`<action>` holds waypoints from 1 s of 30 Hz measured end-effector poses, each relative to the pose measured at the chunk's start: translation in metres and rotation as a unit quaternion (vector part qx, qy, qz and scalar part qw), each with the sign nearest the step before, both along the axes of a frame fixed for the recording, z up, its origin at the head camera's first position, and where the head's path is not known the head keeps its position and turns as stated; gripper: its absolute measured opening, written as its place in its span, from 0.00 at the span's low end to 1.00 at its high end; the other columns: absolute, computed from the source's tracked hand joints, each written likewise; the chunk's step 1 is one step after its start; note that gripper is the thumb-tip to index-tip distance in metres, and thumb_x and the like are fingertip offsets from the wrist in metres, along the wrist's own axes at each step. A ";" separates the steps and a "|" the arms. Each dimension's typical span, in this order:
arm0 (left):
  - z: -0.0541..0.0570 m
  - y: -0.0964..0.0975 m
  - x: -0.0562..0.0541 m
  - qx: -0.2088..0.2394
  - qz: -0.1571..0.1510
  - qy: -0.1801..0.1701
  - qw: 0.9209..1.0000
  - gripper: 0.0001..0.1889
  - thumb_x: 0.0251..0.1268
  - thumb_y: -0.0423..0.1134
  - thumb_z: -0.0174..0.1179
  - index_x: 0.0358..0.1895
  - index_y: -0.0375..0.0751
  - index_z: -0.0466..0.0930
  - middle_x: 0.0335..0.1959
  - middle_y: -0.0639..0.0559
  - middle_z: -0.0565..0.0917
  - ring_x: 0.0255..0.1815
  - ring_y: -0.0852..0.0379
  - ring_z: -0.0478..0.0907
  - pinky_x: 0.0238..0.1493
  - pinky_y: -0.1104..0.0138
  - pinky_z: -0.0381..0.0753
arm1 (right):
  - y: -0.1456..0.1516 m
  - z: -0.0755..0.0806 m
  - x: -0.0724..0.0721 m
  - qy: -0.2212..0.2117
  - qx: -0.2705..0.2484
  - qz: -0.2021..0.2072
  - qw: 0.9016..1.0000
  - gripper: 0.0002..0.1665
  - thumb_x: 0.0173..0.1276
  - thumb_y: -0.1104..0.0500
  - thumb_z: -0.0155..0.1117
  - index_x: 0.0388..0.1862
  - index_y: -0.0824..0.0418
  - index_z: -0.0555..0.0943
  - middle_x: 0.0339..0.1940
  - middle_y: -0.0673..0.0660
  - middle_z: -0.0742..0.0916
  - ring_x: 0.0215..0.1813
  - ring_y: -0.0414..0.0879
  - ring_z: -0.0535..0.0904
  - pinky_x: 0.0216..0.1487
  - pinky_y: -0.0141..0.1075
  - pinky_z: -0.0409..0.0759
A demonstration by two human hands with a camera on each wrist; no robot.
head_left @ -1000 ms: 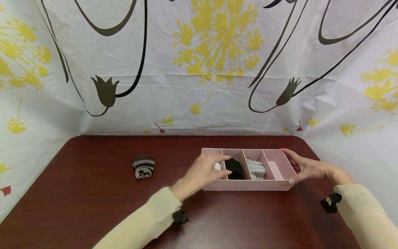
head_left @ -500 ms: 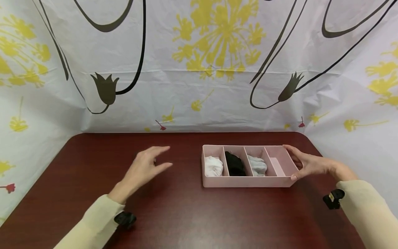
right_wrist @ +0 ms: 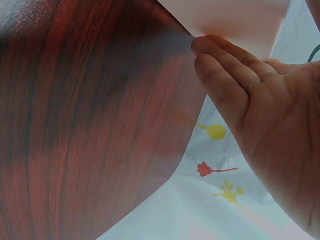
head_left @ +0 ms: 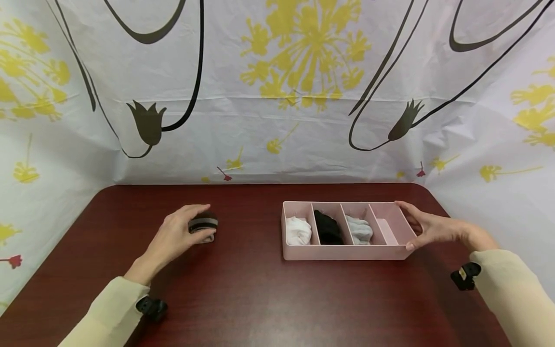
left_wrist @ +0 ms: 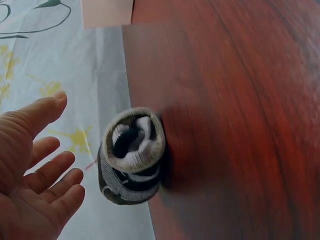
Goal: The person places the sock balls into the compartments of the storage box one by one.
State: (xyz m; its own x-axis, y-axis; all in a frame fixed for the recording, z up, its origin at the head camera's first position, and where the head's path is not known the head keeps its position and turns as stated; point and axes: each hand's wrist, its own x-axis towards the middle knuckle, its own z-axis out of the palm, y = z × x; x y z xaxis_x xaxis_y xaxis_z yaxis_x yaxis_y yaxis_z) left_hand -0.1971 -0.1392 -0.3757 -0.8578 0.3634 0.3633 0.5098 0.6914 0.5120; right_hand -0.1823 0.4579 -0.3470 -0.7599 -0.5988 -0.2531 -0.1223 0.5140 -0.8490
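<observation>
Your left hand (head_left: 170, 234) is farther left, spread; the rolled striped sock (head_left: 204, 223) lies just rightward; your right hand (head_left: 439, 233) grips the pink organizer (head_left: 344, 253).

A rolled striped sock (left_wrist: 132, 159) is framed, seemingly untouched, by the left hand (head_left: 171, 236); a pink divided box (head_left: 347, 253) is gripped by the right hand (head_left: 438, 233).

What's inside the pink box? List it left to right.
A white bundle, a black bundle, a grey bundle; nothing shows in the rightmost compartment. The front wall hides the nearest floor; whatever lies under the bundles is covered.
</observation>
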 end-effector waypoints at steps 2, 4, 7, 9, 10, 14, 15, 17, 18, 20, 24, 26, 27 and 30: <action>-0.001 -0.001 -0.001 -0.004 0.000 -0.006 1.000 0.32 0.53 0.40 0.69 0.63 0.39 0.71 0.60 0.41 0.75 0.59 0.43 0.72 0.54 0.47 0.72 | 0.001 -0.001 0.000 -0.002 -0.007 0.003 1.000 0.62 0.58 0.69 0.65 0.74 0.57 0.30 0.64 0.44 0.63 0.61 0.25 0.66 0.53 0.32 0.76; -0.003 -0.003 -0.002 -0.009 0.001 -0.010 1.000 0.32 0.53 0.40 0.69 0.63 0.38 0.71 0.60 0.40 0.74 0.60 0.42 0.70 0.56 0.45 0.69 | 0.001 -0.001 0.000 -0.003 -0.012 0.006 1.000 0.62 0.58 0.70 0.65 0.74 0.58 0.29 0.62 0.41 0.64 0.61 0.26 0.66 0.53 0.32 0.76; -0.006 -0.005 -0.004 -0.014 0.003 -0.015 1.000 0.32 0.52 0.40 0.69 0.63 0.37 0.71 0.60 0.39 0.73 0.61 0.40 0.69 0.59 0.41 0.63 | 0.000 -0.001 0.001 -0.005 -0.015 0.005 1.000 0.62 0.58 0.70 0.64 0.73 0.60 0.29 0.62 0.43 0.64 0.61 0.27 0.67 0.53 0.32 0.76; -0.007 -0.006 -0.005 -0.018 0.004 -0.017 1.000 0.33 0.52 0.40 0.70 0.63 0.36 0.70 0.61 0.38 0.73 0.61 0.39 0.68 0.60 0.40 0.61 | 0.000 -0.001 0.001 -0.004 -0.014 0.003 1.000 0.62 0.58 0.70 0.65 0.73 0.60 0.29 0.63 0.44 0.64 0.61 0.27 0.67 0.53 0.32 0.76; -0.008 -0.007 -0.006 -0.019 0.004 -0.018 1.000 0.33 0.52 0.40 0.70 0.63 0.36 0.70 0.61 0.38 0.73 0.61 0.39 0.67 0.60 0.40 0.60 | 0.000 -0.001 0.001 -0.003 -0.013 0.002 1.000 0.62 0.58 0.70 0.65 0.73 0.60 0.29 0.63 0.45 0.63 0.61 0.26 0.67 0.53 0.32 0.76; -0.012 -0.008 -0.009 -0.025 0.004 -0.023 0.999 0.34 0.52 0.41 0.70 0.63 0.34 0.69 0.62 0.35 0.71 0.62 0.37 0.65 0.60 0.41 0.60 | 0.000 -0.001 0.001 -0.002 -0.012 -0.002 1.000 0.62 0.58 0.70 0.65 0.74 0.60 0.29 0.64 0.46 0.63 0.61 0.26 0.66 0.53 0.32 0.75; -0.013 -0.009 -0.009 -0.027 0.005 -0.025 0.999 0.34 0.52 0.41 0.70 0.63 0.34 0.69 0.62 0.35 0.70 0.62 0.36 0.64 0.60 0.41 0.61 | 0.000 -0.001 0.001 -0.002 -0.012 -0.001 1.000 0.62 0.58 0.70 0.65 0.74 0.59 0.29 0.64 0.46 0.63 0.61 0.26 0.66 0.53 0.32 0.75; -0.015 -0.009 -0.010 -0.031 0.007 -0.026 0.999 0.35 0.51 0.41 0.70 0.63 0.33 0.69 0.62 0.33 0.69 0.63 0.36 0.63 0.60 0.41 0.62 | 0.001 -0.001 0.001 -0.006 -0.013 -0.001 1.000 0.62 0.58 0.70 0.65 0.74 0.56 0.30 0.64 0.45 0.63 0.62 0.27 0.66 0.53 0.32 0.75; -0.015 -0.009 -0.011 -0.033 0.007 -0.027 0.999 0.35 0.51 0.41 0.70 0.63 0.32 0.68 0.63 0.33 0.69 0.63 0.35 0.63 0.59 0.41 0.62 | 0.001 -0.001 0.000 -0.008 -0.013 -0.001 1.000 0.62 0.58 0.70 0.65 0.74 0.54 0.31 0.64 0.45 0.63 0.62 0.27 0.66 0.53 0.32 0.75; -0.017 -0.009 -0.011 -0.036 0.009 -0.030 0.999 0.35 0.52 0.41 0.70 0.63 0.32 0.68 0.63 0.33 0.68 0.63 0.35 0.63 0.59 0.41 0.62 | 0.001 -0.002 0.000 -0.009 -0.014 0.001 1.000 0.62 0.58 0.70 0.65 0.74 0.52 0.31 0.64 0.44 0.64 0.62 0.28 0.66 0.53 0.32 0.75; -0.018 -0.009 -0.013 -0.042 0.012 -0.036 0.998 0.35 0.52 0.41 0.69 0.64 0.31 0.67 0.63 0.32 0.68 0.64 0.35 0.62 0.60 0.41 0.62 | 0.002 -0.001 0.000 -0.007 -0.018 0.007 1.000 0.62 0.58 0.71 0.64 0.74 0.52 0.31 0.63 0.41 0.64 0.62 0.27 0.66 0.53 0.31 0.75; -0.018 -0.009 -0.014 -0.044 0.014 -0.040 0.998 0.35 0.53 0.41 0.69 0.64 0.30 0.67 0.63 0.32 0.68 0.64 0.35 0.63 0.60 0.40 0.62 | 0.001 -0.001 0.001 -0.006 -0.020 0.011 1.000 0.61 0.58 0.71 0.63 0.74 0.56 0.30 0.63 0.41 0.64 0.62 0.27 0.66 0.53 0.32 0.75; -0.018 -0.009 -0.014 -0.045 0.016 -0.042 0.998 0.36 0.53 0.41 0.69 0.64 0.30 0.67 0.63 0.32 0.68 0.64 0.35 0.63 0.60 0.40 0.62 | 0.001 -0.001 0.001 -0.006 -0.020 0.011 1.000 0.61 0.59 0.71 0.63 0.74 0.56 0.29 0.63 0.41 0.64 0.62 0.27 0.66 0.53 0.32 0.75; -0.018 -0.008 -0.016 -0.047 0.016 -0.049 0.998 0.36 0.53 0.41 0.69 0.64 0.30 0.66 0.64 0.32 0.67 0.64 0.35 0.63 0.59 0.41 0.64 | 0.001 -0.001 0.001 -0.003 -0.018 0.011 1.000 0.61 0.58 0.71 0.63 0.74 0.58 0.29 0.63 0.43 0.64 0.62 0.27 0.66 0.53 0.32 0.76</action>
